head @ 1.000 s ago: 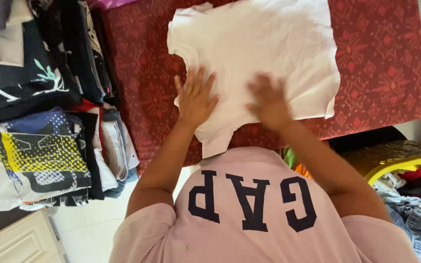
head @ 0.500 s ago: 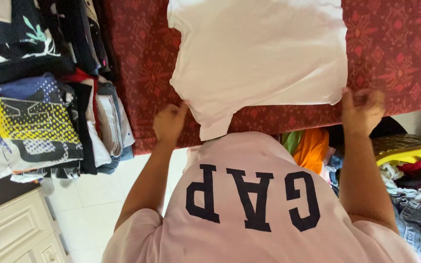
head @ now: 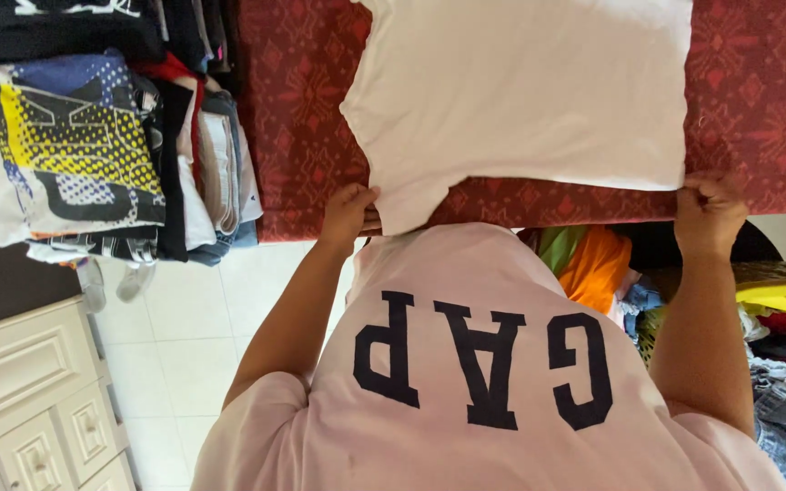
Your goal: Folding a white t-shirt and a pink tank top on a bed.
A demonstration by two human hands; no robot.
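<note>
Both hands now off the white t-shirt (head: 529, 91) front: left hand (head: 346, 214) pinches its sleeve, right hand (head: 710, 209) clenches its hem corner, keeping it taut.

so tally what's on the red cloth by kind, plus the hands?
white shirt: 1
folded-clothes stack: 1
hands gripping the shirt's near edge: 2, left hand and right hand
Total: 4
</note>
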